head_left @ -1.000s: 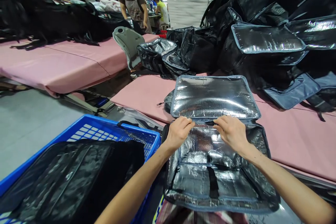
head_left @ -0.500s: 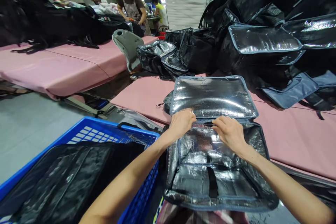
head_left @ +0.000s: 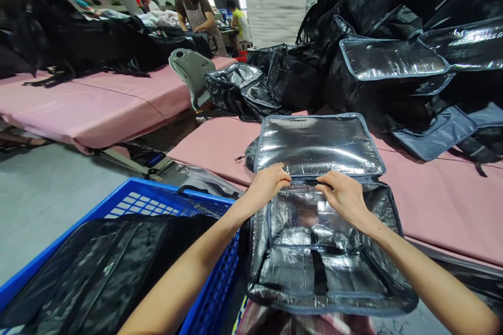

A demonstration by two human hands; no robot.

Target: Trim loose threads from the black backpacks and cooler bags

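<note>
Basically, both arms reach forward from the bottom of the view and converge over the open, silver-lined bag (head_left: 291, 269), which sits straight in front of the person at the near edge of the pink bench (head_left: 444, 207). The left forearm (head_left: 188, 272) slants up and to the right, passing in front of the blue crate (head_left: 129, 184); the right forearm (head_left: 424, 267) slants up and to the left, across the bag's right side. The wrists are raised, with the backs of the hands turned up and outward and the knuckles high.

The left hand (head_left: 272, 182) has its fingers curled and its thumb drawn in, pinching the bag's back edge, just where the lid (head_left: 316, 144) joins the body. The right hand (head_left: 342, 192) makes a similar narrow pinch a little further along that edge, thumb and forefinger closed on it, the other fingers folded behind. A short stretch of dark edging (head_left: 304, 182) runs between the two sets of fingertips, roughly level.

The lid is folded back, its shiny lining facing up, beyond the hands. Below them the bag's inside lies open, a black strap (head_left: 319, 272) running down it. Plaid cloth (head_left: 302, 323) shows under the near rim. In the crate lies a dark camouflage-patterned bag (head_left: 106, 267).
</note>
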